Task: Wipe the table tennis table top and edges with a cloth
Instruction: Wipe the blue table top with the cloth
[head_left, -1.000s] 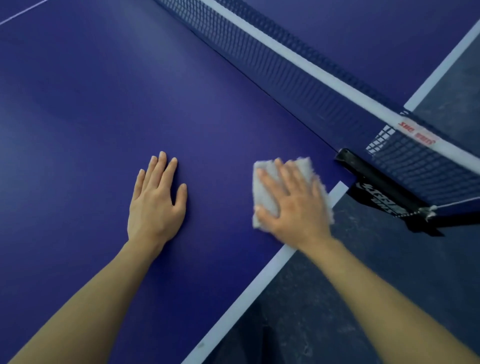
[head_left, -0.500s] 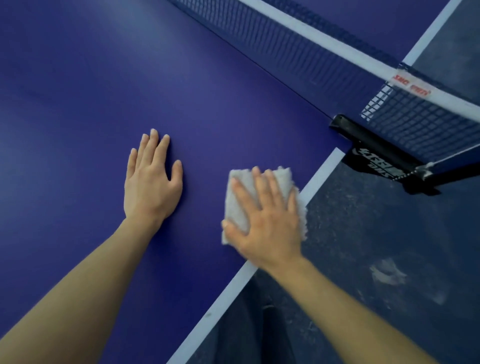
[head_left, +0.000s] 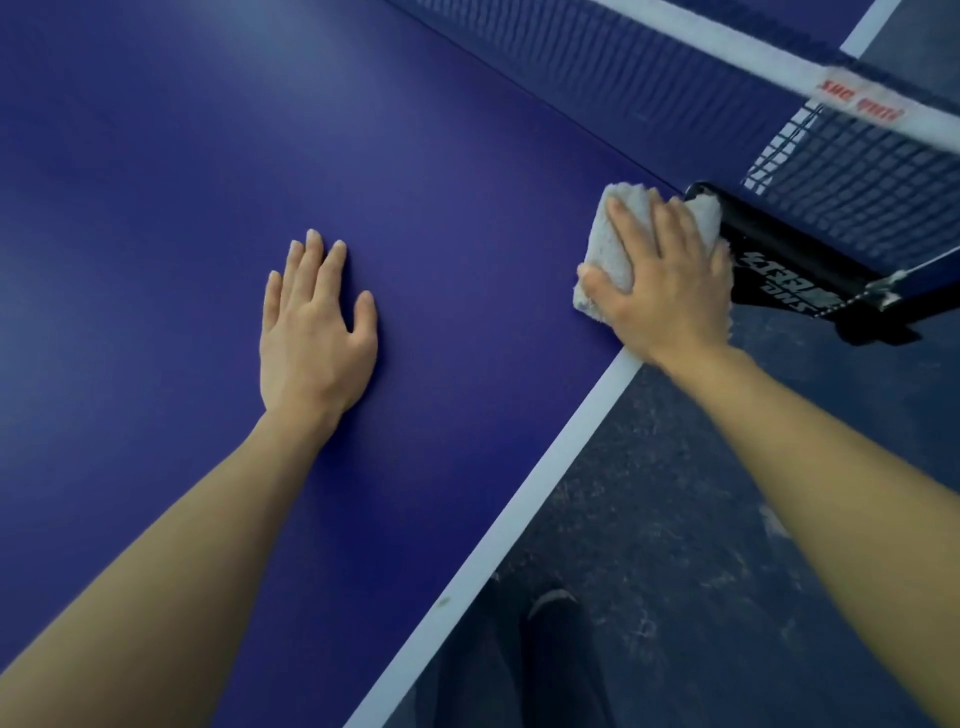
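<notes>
The blue table tennis table top (head_left: 156, 208) fills the left of the view, with its white side line (head_left: 545, 478) running along the edge. A folded grey-white cloth (head_left: 610, 244) lies at the table's corner beside the net post. My right hand (head_left: 670, 280) presses flat on the cloth with straight fingers, covering most of it. Resting flat on the bare table top is my left hand (head_left: 311, 332), fingers straight, about a hand's width left of the cloth.
The dark net (head_left: 649, 88) with its white top band crosses the upper right. Its black clamp post (head_left: 789, 260) juts out just beyond the cloth. Grey floor (head_left: 727, 571) lies right of the table edge. My dark trouser legs (head_left: 545, 665) show below.
My right hand has slid the cloth forward along the table edge, up to the net post. My left hand has stayed flat on the table.
</notes>
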